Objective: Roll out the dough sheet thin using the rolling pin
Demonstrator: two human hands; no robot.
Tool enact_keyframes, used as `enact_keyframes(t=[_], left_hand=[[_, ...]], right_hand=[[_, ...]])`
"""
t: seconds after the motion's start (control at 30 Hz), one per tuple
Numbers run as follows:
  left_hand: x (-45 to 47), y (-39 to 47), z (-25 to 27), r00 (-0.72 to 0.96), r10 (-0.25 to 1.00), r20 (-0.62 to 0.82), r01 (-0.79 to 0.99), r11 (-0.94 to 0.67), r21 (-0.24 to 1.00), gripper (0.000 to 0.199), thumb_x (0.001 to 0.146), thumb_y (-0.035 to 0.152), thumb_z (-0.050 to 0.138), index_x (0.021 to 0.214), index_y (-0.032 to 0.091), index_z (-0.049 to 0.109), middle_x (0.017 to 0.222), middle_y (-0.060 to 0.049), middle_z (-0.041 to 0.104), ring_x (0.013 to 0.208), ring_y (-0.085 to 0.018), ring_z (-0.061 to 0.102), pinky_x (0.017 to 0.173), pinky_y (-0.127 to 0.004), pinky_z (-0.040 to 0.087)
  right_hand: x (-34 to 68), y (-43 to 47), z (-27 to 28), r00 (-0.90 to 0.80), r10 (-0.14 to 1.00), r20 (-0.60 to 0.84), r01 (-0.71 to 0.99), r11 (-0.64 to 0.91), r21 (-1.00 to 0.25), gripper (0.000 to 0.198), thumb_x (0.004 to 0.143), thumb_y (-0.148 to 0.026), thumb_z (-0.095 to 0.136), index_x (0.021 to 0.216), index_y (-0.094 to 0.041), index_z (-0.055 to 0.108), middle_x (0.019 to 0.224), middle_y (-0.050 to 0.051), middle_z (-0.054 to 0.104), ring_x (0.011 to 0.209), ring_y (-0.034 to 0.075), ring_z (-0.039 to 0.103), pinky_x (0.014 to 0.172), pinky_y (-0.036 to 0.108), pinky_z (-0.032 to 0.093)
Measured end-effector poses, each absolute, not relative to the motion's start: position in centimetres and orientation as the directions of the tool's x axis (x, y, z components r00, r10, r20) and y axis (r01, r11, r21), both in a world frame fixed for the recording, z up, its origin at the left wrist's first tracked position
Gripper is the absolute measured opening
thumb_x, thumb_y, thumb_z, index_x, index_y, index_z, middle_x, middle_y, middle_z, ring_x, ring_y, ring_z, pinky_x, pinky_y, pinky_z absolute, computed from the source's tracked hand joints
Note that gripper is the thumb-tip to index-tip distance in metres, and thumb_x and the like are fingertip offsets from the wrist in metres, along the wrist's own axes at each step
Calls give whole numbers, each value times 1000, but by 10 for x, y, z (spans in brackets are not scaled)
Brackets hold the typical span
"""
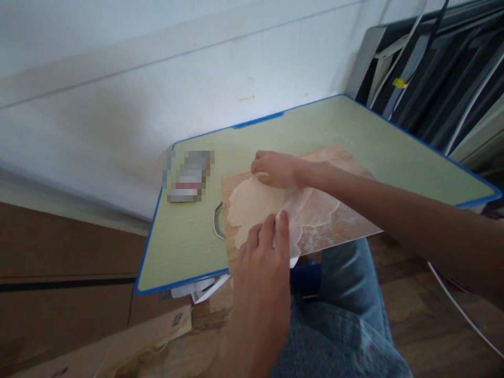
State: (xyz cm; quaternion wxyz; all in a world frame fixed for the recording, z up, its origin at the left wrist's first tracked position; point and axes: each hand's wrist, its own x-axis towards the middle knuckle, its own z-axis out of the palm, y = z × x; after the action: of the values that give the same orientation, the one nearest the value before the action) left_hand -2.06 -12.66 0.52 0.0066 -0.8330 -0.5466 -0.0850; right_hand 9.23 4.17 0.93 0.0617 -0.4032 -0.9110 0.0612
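A thin, pale sheet of dough with a ragged edge lies on a floured wooden board. Part of the sheet looks doubled or creased near the middle. My right hand reaches across to the far edge of the dough, its fingers curled and its thumb against the sheet, closed on that edge. On the near side, my left hand rests with its fingers stretched over the dough, slightly apart; its thumb is hidden. Loose flour dusts the board right of the sheet.
Beneath the board is a pale green folding table with a blue rim. A metal handle sticks out at the board's left end. A pixelated object lies at the back left. Wall behind; dark folded frames and cables stand right.
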Motion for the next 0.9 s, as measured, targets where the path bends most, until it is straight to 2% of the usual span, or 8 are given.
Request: enact_keyframes(t=[0.17, 0.27, 0.37, 0.47, 0.6, 0.73, 0.83, 0.9], left_hand=[[-24, -123, 6, 385, 912, 143, 909, -402, 114, 52, 79, 2, 42, 128, 19, 36, 120, -9, 52, 105, -21, 50, 84, -39, 47], [-25, -121, 5, 395, 907, 148, 902, -414, 126, 53, 79, 1, 41, 128, 18, 35, 119, -8, 52, 105, -21, 49, 84, -38, 47], [-27, -120, 5, 395, 907, 147, 900, -415, 137, 53, 78, 0, 41, 127, 18, 37, 118, -8, 53, 104, -21, 49, 83, -38, 47], [-29, -117, 6, 389, 911, 135, 897, -408, 172, 53, 77, -1, 40, 125, 20, 39, 117, -7, 53, 102, -21, 51, 82, -37, 47], [-35, -107, 8, 379, 913, 148, 888, -404, 221, 47, 79, 1, 36, 121, 20, 42, 116, -6, 53, 100, -20, 52, 82, -36, 47], [-42, -86, 10, 367, 919, 146, 903, -389, 183, 38, 81, 6, 37, 115, 19, 47, 111, -7, 56, 96, -20, 54, 80, -36, 47], [-48, -67, 14, 389, 912, 128, 894, -408, 184, 31, 84, 13, 39, 113, 17, 50, 107, -7, 58, 96, -21, 54, 82, -37, 46], [-54, -54, 16, 442, 890, 111, 863, -455, 219, 28, 84, 16, 40, 110, 16, 52, 107, -7, 58, 97, -19, 54, 84, -35, 45]], right_hand=[[82, 49, 11, -560, 827, 47, 816, 561, -144, 27, 79, -19, 43, 96, -10, 61, 101, 15, 63, 91, 22, 58, 74, 31, 44], [82, 56, 16, -521, 852, -50, 837, 499, -225, 25, 75, -22, 51, 94, -12, 63, 97, 12, 66, 86, 21, 60, 69, 28, 45], [88, 63, 21, -542, 828, -148, 816, 475, -331, 19, 74, -21, 55, 85, -11, 66, 84, 7, 68, 74, 17, 60, 60, 25, 44], [97, 69, 21, -563, 812, -153, 777, 458, -432, 18, 73, -23, 57, 80, -10, 67, 73, 5, 66, 65, 14, 57, 54, 23, 41], [114, 76, 14, -471, 876, -108, 785, 360, -504, 16, 72, -24, 59, 77, -11, 67, 66, 4, 63, 59, 13, 55, 51, 23, 41], [134, 81, 10, -318, 948, 1, 851, 286, -440, 20, 74, -27, 56, 77, -11, 67, 65, 5, 63, 65, 17, 58, 56, 28, 44], [143, 79, 11, -269, 946, 180, 892, 316, -323, 23, 78, -26, 49, 84, -12, 66, 81, 9, 66, 79, 21, 60, 67, 32, 45], [147, 74, 11, -333, 919, 211, 888, 381, -256, 28, 80, -28, 45, 93, -14, 65, 94, 10, 65, 89, 23, 59, 75, 34, 45]])
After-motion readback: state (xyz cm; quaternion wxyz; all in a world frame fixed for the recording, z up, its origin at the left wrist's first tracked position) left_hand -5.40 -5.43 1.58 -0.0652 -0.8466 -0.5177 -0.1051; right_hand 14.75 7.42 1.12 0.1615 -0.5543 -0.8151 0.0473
